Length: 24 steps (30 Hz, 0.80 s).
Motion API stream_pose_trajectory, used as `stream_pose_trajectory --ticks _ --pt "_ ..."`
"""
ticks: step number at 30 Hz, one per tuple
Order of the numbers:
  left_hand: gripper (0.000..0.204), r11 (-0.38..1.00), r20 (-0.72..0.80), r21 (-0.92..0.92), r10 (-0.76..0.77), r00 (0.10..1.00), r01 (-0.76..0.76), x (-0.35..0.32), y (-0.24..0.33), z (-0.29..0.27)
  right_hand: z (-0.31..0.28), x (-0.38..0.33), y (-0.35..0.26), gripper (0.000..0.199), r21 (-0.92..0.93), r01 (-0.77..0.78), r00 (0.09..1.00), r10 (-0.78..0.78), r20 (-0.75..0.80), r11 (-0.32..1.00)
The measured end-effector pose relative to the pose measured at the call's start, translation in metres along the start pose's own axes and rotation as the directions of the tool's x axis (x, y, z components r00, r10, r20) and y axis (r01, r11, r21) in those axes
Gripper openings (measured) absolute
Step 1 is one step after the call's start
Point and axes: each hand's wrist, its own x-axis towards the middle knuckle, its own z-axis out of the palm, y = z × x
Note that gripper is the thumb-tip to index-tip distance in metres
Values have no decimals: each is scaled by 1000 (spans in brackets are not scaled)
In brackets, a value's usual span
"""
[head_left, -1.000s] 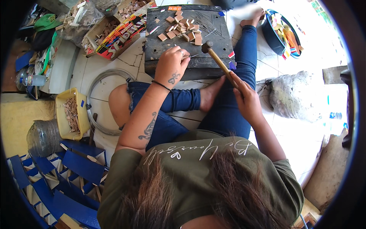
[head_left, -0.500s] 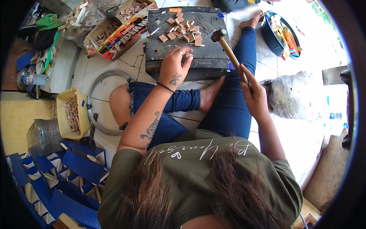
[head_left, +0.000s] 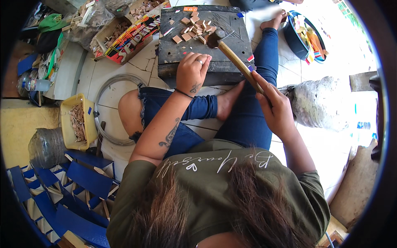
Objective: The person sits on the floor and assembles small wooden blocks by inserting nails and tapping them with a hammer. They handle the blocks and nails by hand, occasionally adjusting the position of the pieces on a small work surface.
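Observation:
My right hand (head_left: 276, 105) is wrapped round the wooden handle of a hammer (head_left: 240, 62). The hammer's dark metal head hangs over the near part of a black block-like work surface (head_left: 175, 56), up and right of my left hand. At that surface's near edge is my left hand (head_left: 192, 69), its fingers closed with a ring on one. Whatever those fingers pinch is hidden. Small brown wooden pieces (head_left: 187, 36) lie scattered on the far half of the surface. Thin metal wires or nails (head_left: 227, 20) lie to their right, partly behind the hammer.
Left of the block stand a printed cardboard box (head_left: 132, 39) of wood pieces, a wire coil (head_left: 99, 89) and a yellow bin (head_left: 92, 124). Blue-and-wood assemblies (head_left: 89, 180) pile at lower left. A dark tub (head_left: 291, 37) stands far right, a wrapped bundle (head_left: 316, 103) nearer.
The hammer head has moved left and a little nearer, towards my left hand. My left hand has shifted slightly, and its fingers have drawn together.

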Motion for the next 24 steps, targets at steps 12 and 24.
stream_pose_trajectory --ticks 12,24 --pt "10 998 7 62 28 1000 -29 -2 -5 5 -2 3 -11 54 -190 71 997 -67 28 979" --pt "9 998 -3 51 37 999 -37 -3 -7 7 -4 6 -5 54 -192 55 997 -43 64 980"
